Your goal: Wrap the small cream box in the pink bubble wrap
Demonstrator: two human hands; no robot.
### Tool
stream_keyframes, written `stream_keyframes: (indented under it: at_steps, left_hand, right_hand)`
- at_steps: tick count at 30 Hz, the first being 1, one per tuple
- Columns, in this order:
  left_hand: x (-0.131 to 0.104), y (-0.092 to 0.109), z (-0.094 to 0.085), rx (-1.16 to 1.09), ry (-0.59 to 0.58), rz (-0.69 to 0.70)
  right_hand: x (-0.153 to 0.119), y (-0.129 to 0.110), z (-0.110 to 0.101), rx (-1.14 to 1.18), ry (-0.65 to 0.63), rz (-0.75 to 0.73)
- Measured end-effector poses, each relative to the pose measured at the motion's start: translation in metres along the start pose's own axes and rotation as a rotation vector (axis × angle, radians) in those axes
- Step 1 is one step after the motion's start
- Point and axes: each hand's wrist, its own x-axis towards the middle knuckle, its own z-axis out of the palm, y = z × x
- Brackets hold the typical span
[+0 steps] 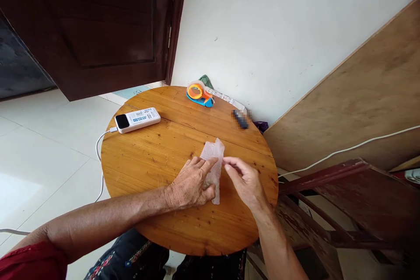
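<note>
A pinkish, translucent folded plastic sheet (217, 179) lies on the round wooden table (131, 162), in front of me. My left hand (193, 182) lies over its left part, palm down, with the fingers apart and pressing on it. At the sheet's right edge is my right hand (244, 177), its thumb and index finger brought close together. Whatever lies between those fingertips is too small to make out.
A white power bank (138, 119) with a cable stands at the table's left. An orange and blue tape dispenser (201, 93) is at the back, and a blurred dark object (241, 119) lies back right. A reddish wooden chair (357, 197) is right of the table.
</note>
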Motion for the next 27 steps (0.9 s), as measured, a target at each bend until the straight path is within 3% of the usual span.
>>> stream_keyframes:
  at_steps: [4, 7, 9, 11, 14, 16, 23, 27]
  left_hand:
    - [-0.001, 0.001, 0.001, -0.025, -0.011, 0.006]
    - [-0.001, 0.001, 0.001, 0.018, -0.001, 0.008]
    - [0.000, 0.001, 0.002, 0.034, 0.008, 0.014]
    - [-0.001, 0.001, 0.003, 0.031, 0.016, 0.025]
    - [-0.002, 0.001, 0.005, -0.004, 0.038, 0.031]
    - [-0.002, 0.001, 0.006, -0.055, 0.051, 0.028]
    - [-0.003, 0.000, 0.009, -0.155, 0.050, 0.030]
    - [-0.003, 0.003, 0.006, 0.025, 0.069, 0.071]
  right_hand:
    - [0.006, -0.006, 0.020, 0.016, -0.093, -0.092]
    - [0.002, 0.002, 0.017, 0.044, -0.068, -0.088]
    - [-0.002, 0.011, 0.008, 0.061, 0.038, -0.010]
    - [-0.006, 0.018, -0.001, 0.085, 0.111, 0.163]
    - [-0.004, 0.023, -0.005, 0.143, 0.072, 0.429]
    - [0.005, 0.020, -0.002, 0.203, 0.023, 0.511]
    - [0.042, 0.002, 0.005, 0.402, -0.166, 0.559]
    - [0.053, 0.007, 0.012, 0.353, -0.156, 0.540]
